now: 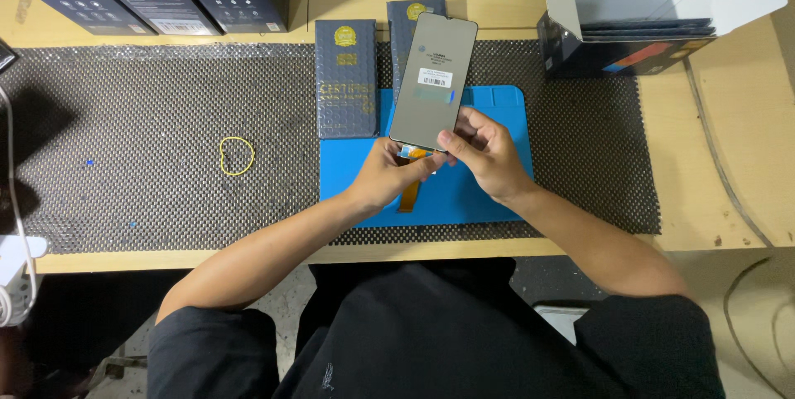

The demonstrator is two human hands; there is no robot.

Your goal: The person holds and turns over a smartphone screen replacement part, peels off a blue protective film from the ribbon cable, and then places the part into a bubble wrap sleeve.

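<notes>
Phone display panel (433,76): long axis running away beyond the fingertips, lower edge pinched by left hand (389,175) and right hand (489,155) alike; orange flex cable (409,194) hanging beneath, over blue mat (497,192)

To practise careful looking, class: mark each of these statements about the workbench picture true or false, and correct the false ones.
1. Both hands hold the phone screen panel. True: left hand, right hand.
2. The blue work mat lies on the floor. False: it lies on the black mesh mat.
3. A yellow rubber band lies left of the blue work mat. True.
4. The white-flapped box is closed. False: it stands open.
5. An orange flex cable hangs from the panel. True.
</notes>
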